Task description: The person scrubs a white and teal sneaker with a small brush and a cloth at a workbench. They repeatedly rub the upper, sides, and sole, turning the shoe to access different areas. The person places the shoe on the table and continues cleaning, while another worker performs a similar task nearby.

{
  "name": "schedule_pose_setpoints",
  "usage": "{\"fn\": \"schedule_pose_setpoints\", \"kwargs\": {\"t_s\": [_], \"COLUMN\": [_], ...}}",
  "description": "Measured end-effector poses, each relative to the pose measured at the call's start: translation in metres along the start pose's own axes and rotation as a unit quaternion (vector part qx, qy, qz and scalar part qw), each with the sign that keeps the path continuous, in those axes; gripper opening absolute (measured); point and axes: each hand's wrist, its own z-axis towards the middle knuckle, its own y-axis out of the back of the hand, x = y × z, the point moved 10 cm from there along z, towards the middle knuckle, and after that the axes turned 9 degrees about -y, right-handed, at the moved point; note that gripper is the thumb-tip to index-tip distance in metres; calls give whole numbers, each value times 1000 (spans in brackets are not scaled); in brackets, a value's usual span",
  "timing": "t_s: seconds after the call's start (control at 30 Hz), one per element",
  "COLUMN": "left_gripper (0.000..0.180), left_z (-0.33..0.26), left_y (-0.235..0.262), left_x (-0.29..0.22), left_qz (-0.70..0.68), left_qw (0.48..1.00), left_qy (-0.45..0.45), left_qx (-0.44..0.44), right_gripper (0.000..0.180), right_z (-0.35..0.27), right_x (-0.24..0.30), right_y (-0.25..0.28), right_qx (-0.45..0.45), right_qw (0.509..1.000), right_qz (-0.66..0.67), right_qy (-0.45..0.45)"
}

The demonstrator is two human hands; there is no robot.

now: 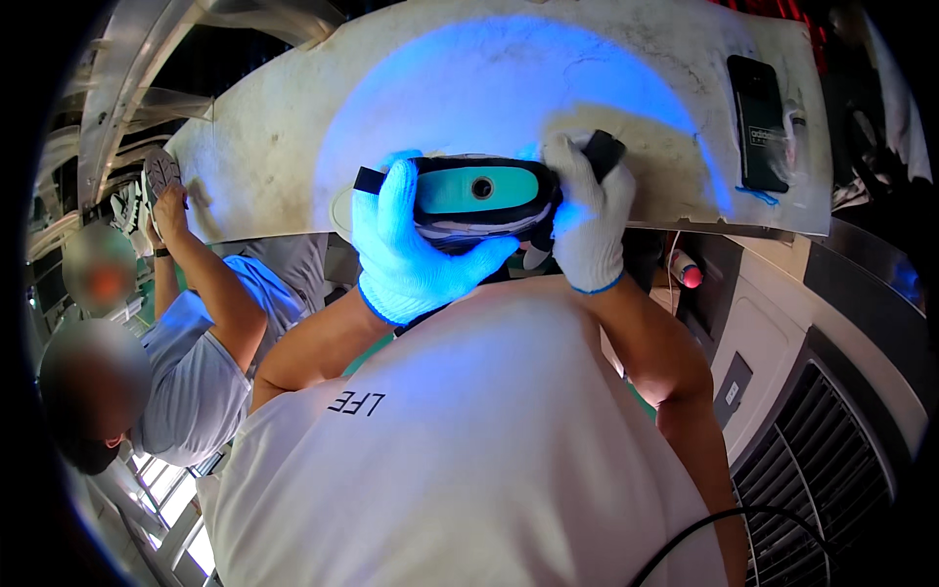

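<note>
Hold black shoe with oval teal top (477, 205), likely stiff, by both ends, as gripped in white-gloved left grip (408, 249) and right grip (593, 213).

Strong blue light makes a round pool on the surface (269, 137) and floods the left grip (409, 245); beside the partly blue right grip (593, 210), a yellowish shadow (631, 127) breaks it. The window (178, 494) glares white. Two heads (96, 380) are blurred; edges bend toward the black rim.
</note>
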Motion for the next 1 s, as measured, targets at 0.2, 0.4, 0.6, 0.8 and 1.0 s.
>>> {"fn": "schedule_pose_setpoints", "kwargs": {"t_s": [0.2, 0.4, 0.6, 0.8, 1.0], "left_gripper": [96, 103, 119, 128, 143], "left_z": [-1, 1, 11, 13, 36], "left_y": [4, 0, 4, 3, 8], "left_x": [1, 1, 1, 19, 3], "left_qz": [19, 14, 6, -29, 89], "left_qw": [999, 998, 1000, 998, 995], "left_qy": [37, 36, 12, 61, 13], "left_qx": [6, 47, 25, 2, 52], "right_gripper": [37, 37, 31, 29, 30], "right_z": [30, 28, 5, -16, -5], "right_x": [-20, -8, -2, 32, 54], "right_y": [2, -6, 5, -8, -18], "right_qx": [37, 12, -74, -172, -123], "right_qw": [989, 997, 991, 980, 973], "right_qz": [120, 28, 99, 75, -57], "right_qy": [-82, -74, -42, 64, 185]}}
